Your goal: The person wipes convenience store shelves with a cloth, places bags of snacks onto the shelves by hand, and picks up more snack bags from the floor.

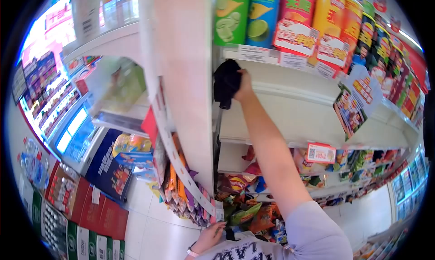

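My right hand [244, 85] reaches up into a shelf bay with the arm stretched out. Its fingers are closed around a black cloth [226, 83], which is bunched at the bay's left end, beside the pale upright panel [183, 78]. Behind the arm is the white shelf [290, 99], with a ledge running along its back. Low in the view, my left hand [212, 238] is near my body, by the lower corner of the snack rack. Its fingers look curled, and what they hold, if anything, cannot be made out.
Chip canisters [263, 15] line the shelf above, with price tags [253, 53] on its edge. A promotional card [355, 101] hangs out at the right. Snack bags [244, 183] fill lower shelves. Hanging packets [176, 187] line the left rack. Drink boxes [102, 214] stand lower left.
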A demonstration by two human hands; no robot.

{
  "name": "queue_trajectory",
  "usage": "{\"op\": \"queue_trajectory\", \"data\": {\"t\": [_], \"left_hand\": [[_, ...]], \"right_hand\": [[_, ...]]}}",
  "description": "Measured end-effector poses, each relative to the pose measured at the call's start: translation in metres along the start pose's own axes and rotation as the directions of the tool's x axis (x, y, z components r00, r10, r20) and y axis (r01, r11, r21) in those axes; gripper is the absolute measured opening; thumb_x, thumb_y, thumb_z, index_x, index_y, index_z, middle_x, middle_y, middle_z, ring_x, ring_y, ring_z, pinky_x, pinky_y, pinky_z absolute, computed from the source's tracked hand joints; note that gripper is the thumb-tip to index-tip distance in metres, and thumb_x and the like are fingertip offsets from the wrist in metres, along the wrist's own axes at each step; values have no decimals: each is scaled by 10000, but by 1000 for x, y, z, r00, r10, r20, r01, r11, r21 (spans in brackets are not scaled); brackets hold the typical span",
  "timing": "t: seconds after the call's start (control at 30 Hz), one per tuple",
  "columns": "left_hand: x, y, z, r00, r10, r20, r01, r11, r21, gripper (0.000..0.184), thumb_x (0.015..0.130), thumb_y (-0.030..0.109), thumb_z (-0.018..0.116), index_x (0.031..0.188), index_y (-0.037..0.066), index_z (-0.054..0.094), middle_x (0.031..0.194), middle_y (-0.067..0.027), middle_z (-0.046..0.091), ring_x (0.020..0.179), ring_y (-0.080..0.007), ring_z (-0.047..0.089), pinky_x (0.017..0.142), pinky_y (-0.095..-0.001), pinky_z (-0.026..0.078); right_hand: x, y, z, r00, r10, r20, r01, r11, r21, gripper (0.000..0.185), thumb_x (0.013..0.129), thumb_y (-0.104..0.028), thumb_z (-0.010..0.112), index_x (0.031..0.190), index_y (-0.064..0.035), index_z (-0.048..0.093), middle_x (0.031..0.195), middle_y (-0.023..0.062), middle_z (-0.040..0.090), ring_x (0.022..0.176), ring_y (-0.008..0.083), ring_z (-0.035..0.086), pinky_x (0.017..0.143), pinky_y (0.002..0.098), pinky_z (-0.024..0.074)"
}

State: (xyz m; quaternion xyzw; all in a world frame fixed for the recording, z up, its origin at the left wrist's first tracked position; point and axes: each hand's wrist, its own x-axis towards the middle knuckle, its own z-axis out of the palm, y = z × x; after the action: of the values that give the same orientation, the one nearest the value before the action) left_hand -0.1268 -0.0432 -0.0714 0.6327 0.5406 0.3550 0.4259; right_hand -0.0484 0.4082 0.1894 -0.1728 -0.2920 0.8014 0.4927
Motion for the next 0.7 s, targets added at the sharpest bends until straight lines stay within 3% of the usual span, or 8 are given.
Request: {"op": "queue_trajectory", "data": {"t": [0.1, 0.2, 0.33, 0.43, 0.47, 0.57, 0.67, 0.7], "left_hand": [[1, -3, 4, 999, 36, -16, -35, 999, 34, 303, 847, 86, 491, 1140, 9, 486, 966, -169, 608, 899, -300, 596, 774, -347, 470], [0, 1, 6, 999, 21, -31, -20, 1000, 23, 301, 847, 93, 489, 1134, 2, 489, 962, -179, 601, 895, -311, 589, 783, -350, 464], [-3, 8, 4, 1000, 11, -29, -9, 998, 68, 299, 856, 119, 480, 1127, -6, 488, 982, -184, 594, 917, -311, 578, 781, -350, 460], [-8, 13, 1, 999, -10, -39, 12, 999, 48, 297, 858, 120, 478, 1126, -7, 488, 980, -176, 598, 918, -310, 578, 783, -351, 459], [-9, 4, 3, 1000, 2, -27, 0, 999, 44, 297, 861, 126, 476, 1129, 1, 489, 983, -170, 598, 921, -308, 578, 788, -349, 457], [-9, 8, 1, 1000, 6, -26, -4, 998, 62, 297, 861, 130, 477, 1131, 7, 491, 988, -169, 599, 928, -308, 576, 792, -345, 456], [-8, 8, 0, 1000, 11, -29, -7, 995, 102, 290, 857, 121, 484, 1124, 7, 497, 991, -170, 600, 930, -306, 578, 790, -343, 459], [-7, 9, 0, 999, 15, -29, -12, 995, 100, 289, 857, 120, 486, 1123, 7, 498, 993, -168, 601, 928, -304, 579, 788, -344, 460]], "right_hand": [[-19, -14, 16, 999, 3, 43, 0, 999, -54, 431, 737, -328, 434, 999, -2, 539, 891, 182, 597, 824, 337, 583, 796, 453, 475], [-5, 3, 0, 994, 104, -21, -106, 965, -240, 368, 768, -283, 434, 986, -6, 537, 888, 161, 596, 796, 309, 583, 756, 428, 489], [-2, 25, -11, 977, -188, -99, 137, 914, -382, 239, 786, -151, 442, 944, 2, 535, 862, 130, 584, 756, 253, 580, 669, 366, 505], [-9, 28, -3, 902, -300, -310, 106, 851, -515, 268, 787, -115, 447, 991, 40, 524, 883, 141, 575, 750, 243, 577, 642, 352, 501], [24, 31, -33, 835, -547, -58, 334, 587, -738, 307, 803, -93, 446, 1057, 70, 503, 919, 158, 564, 782, 260, 573, 647, 372, 497], [35, 33, -45, 855, -460, -238, 133, 639, -758, 346, 828, -112, 433, 1117, 73, 478, 951, 171, 559, 836, 276, 573, 680, 401, 493], [21, 38, -36, 777, -474, -414, 98, 741, -665, 369, 804, -172, 451, 1062, 75, 541, 1042, 231, 580, 884, 341, 589, 762, 396, 464], [5, 34, -25, 845, -347, -407, 114, 861, -496, 355, 805, -170, 452, 1058, 63, 537, 1022, 217, 585, 891, 332, 587, 774, 400, 465]]}}
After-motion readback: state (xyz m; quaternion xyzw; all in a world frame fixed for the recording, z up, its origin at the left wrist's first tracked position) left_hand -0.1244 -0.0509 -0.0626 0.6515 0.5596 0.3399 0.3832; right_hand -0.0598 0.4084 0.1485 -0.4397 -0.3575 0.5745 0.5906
